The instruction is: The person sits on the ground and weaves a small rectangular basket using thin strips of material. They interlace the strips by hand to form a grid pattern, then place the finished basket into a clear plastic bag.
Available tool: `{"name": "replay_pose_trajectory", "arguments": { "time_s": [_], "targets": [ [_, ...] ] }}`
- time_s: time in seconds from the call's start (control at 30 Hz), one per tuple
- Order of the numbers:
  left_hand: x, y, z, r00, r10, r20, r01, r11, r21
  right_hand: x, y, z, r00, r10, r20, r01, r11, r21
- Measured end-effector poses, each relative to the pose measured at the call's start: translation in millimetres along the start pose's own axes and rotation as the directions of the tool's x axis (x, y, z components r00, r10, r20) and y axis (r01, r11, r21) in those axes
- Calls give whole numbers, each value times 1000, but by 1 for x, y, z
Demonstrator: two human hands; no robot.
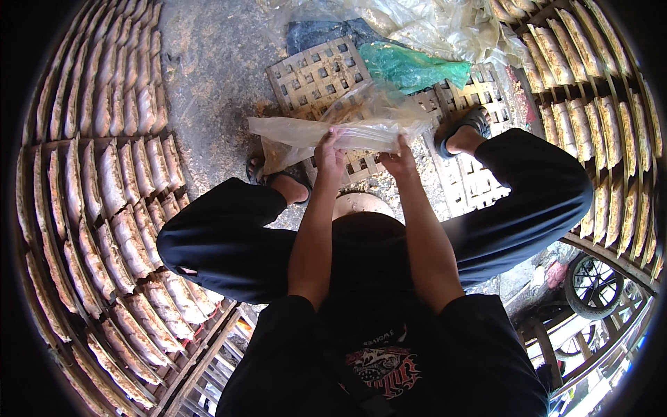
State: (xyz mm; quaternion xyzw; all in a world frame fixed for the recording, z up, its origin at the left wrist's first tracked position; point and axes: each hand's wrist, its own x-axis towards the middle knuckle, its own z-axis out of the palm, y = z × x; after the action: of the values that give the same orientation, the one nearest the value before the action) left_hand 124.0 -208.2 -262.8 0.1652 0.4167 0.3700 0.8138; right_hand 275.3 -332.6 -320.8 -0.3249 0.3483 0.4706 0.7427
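A clear plastic bag (368, 136) is stretched between my two hands, in front of my seat and above the floor. My left hand (329, 156) grips its near edge left of the middle, with the thumb on top. Farther right, my right hand (399, 161) pinches the same edge. One loose end of the plastic hangs out to the left past my left hand. Beneath and beyond it lies a lattice board (319, 78) with square holes, partly covered by the bag.
Green plastic (414, 67) and a heap of clear plastic sheeting (445, 28) lie beyond the board. Another lattice board (479, 187) is by my right foot. Racks of curved pale pieces rise at left (114, 174) and right (580, 132). A spoked wheel (594, 285) stands at lower right.
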Motion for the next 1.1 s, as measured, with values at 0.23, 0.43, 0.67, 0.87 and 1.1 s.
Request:
{"name": "replay_pose_trajectory", "arguments": {
  "time_s": [0.23, 0.43, 0.67, 0.87, 1.1],
  "targets": [
    [4, 7, -10, 996, 12, -90, -19, 996, -83, -36, -13, 8, 966, -38, -255, 113, 951, 289],
    [4, -6, -13, 999, -32, -5, 32, 998, -60, -34, 29, 34, 998, 40, 52, -34, 992, -121],
    [-6, 4, -18, 989, -52, -140, 44, 997, -59, -27, -29, 14, 981, -184, -63, 191, 973, 126],
    [-12, -22, -42, 920, -229, -317, 251, 968, 28, -42, -46, 49, 897, -424, 123, 398, 657, -641],
    [-13, 30, -27, 580, 445, -683, -145, 881, 451, -88, -71, 175, 703, -380, 601, 655, 19, -755]
  ]
}}
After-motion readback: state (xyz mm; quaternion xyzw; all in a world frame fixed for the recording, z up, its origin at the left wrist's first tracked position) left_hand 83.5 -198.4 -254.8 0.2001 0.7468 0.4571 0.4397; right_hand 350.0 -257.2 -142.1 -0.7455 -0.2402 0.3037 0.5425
